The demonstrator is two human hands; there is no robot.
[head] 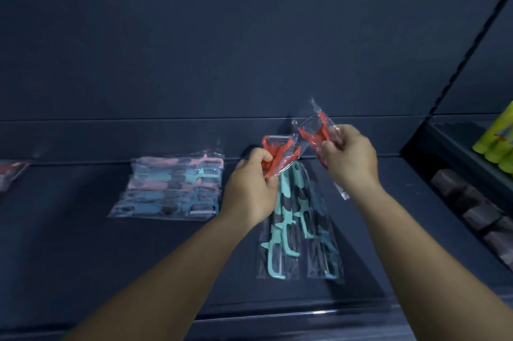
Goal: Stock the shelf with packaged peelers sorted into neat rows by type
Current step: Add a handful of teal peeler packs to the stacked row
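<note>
Red peelers in both hands, heads up-left.

Tall yellow-green bottles are standing close together on the neighbouring dark shelf section at the far right. Below them, a row of dull purplish-brown wrapped blocks is lying side by side, running toward the camera, too blurred to identify.
</note>
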